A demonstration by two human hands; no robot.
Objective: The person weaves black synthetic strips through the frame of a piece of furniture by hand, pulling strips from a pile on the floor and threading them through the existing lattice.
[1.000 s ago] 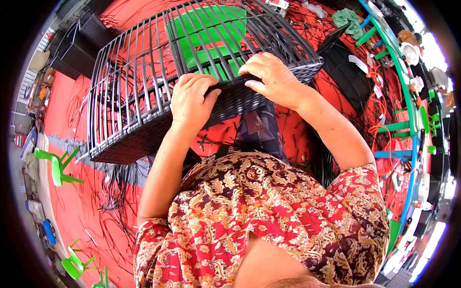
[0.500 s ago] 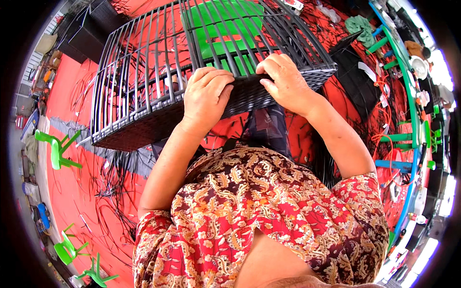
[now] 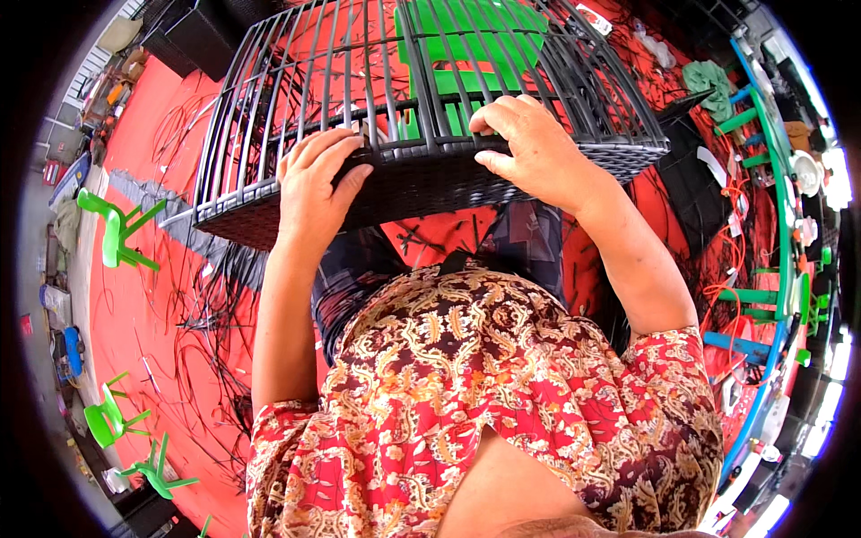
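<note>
A large black woven basket frame (image 3: 269, 134) with upright ribs and a woven lower band stands tilted in front of me. My left hand (image 3: 314, 193) lies flat against the woven band, fingers curled over its upper edge. My right hand (image 3: 534, 148) grips the band's upper edge between the ribs, thumb pressed on the weave. A green plastic chair (image 3: 466, 45) shows through the ribs behind the frame.
Red mats (image 3: 143, 305) cover the floor, strewn with loose black strands (image 3: 215, 305). Small green chairs (image 3: 112, 229) stand at the left, with more near the lower left. Another black woven piece (image 3: 695, 188) lies at the right, beside green and blue racks (image 3: 762, 296).
The basket frame has come closer and shifted right. Both hands have moved along its woven band, staying on it.
</note>
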